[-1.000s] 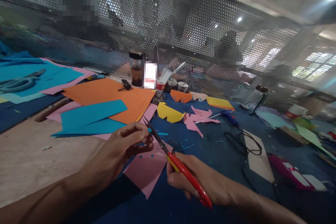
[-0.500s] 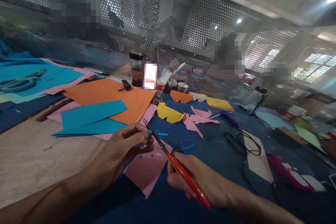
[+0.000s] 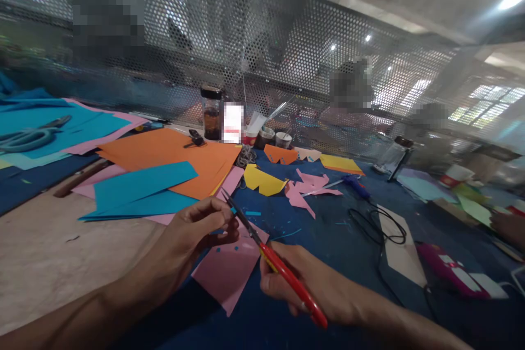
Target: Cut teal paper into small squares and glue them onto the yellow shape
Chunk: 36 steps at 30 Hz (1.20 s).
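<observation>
My right hand (image 3: 299, 276) grips a pair of red-handled scissors (image 3: 293, 284), its dark blades pointing up and left. Pinched between the fingertips of my left hand (image 3: 209, 224) is a tiny piece of blue paper (image 3: 233, 211), right beside the blades. Under both hands lies a pink paper (image 3: 227, 273) with small blue bits on it. A narrow blue paper strip (image 3: 253, 213) and thin blue scraps rest on the dark blue table cover just past the blades. Folded blue paper (image 3: 143, 186) lies to the left of my left hand.
Orange sheets (image 3: 164, 153), a yellow cutout (image 3: 264, 179) and a pink pinwheel shape (image 3: 307, 186) lie ahead. Further right are a blue glue gun (image 3: 356, 185) with a black cord and a magenta item (image 3: 447, 268). Grey-green scissors (image 3: 33, 136) rest far left. A lidded jar (image 3: 212, 115) stands by the mesh screen.
The view has shifted slightly. Both hands keep nearly the same pose, with the scissor blades still at the small blue piece. At the far right, another person's hand shows more.
</observation>
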### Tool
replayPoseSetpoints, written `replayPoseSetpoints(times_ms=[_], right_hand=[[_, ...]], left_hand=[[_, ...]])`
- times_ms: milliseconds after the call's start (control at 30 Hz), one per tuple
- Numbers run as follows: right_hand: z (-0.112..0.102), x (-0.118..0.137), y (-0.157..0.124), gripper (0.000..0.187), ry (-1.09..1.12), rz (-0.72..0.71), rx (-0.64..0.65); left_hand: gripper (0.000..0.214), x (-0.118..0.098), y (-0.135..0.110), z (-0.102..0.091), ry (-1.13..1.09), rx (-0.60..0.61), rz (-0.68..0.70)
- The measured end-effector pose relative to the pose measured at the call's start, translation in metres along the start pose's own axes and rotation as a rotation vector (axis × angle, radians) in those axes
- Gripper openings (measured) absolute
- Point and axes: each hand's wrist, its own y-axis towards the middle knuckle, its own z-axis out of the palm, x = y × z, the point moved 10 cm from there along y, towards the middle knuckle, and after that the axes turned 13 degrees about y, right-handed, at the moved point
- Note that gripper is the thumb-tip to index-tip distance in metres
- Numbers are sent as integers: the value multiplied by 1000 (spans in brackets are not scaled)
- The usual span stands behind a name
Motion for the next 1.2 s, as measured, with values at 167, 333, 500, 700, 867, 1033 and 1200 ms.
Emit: replayPoseSetpoints(times_ms=[167,333,500,700,867,1033,1200], right_hand=[[1,2,1,14,2,-18,16],[2,0,1,13,26,-36,31],[1,1,1,14,16,-48,27],[2,-2,1,12,60,-29,42],[3,1,-1,12,48,-29,53],[3,-2,-1,16,72,-9,61],[3,-4,-1,17,64,-7,58]], left_hand=[[19,-1,-1,1,8,5,-4],[19,2,1,0,-8,18,-4],[19,0,1,1,-12,12,11],[21,1,0,0,4,7,3],[22,2,-1,-2,15,-4,-6],[20,1,-2,-2,30,1,-7],[21,0,-2,-3,53,10,9]])
